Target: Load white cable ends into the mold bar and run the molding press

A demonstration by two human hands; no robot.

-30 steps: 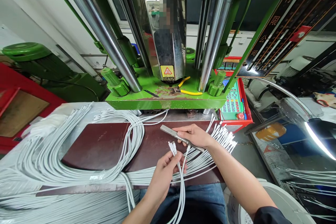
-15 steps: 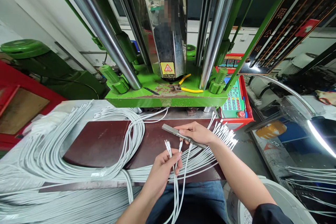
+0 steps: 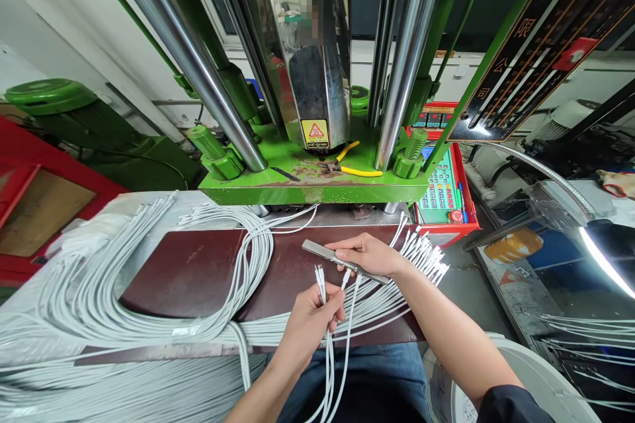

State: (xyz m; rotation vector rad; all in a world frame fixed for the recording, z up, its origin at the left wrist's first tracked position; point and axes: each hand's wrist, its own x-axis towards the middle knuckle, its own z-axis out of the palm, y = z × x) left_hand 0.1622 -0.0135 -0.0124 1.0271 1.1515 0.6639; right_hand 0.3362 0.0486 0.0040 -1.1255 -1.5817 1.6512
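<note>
At lower centre, the left hand (image 3: 315,309) pinches thin, round white cables (image 3: 322,285) between its fingers, tips upward. Just right, one tip (image 3: 346,277) leans up towards the flat grey metal bar (image 3: 316,250), slanting down rightward, gripped in the right hand (image 3: 366,255).

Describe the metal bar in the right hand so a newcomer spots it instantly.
Find the green machine base across the middle, then the dark red-brown board below it. Over that board's right half, the right hand grips the metal bar, which slants down to the right. It is straight and grey, unlike the thin white cables near it.
</note>
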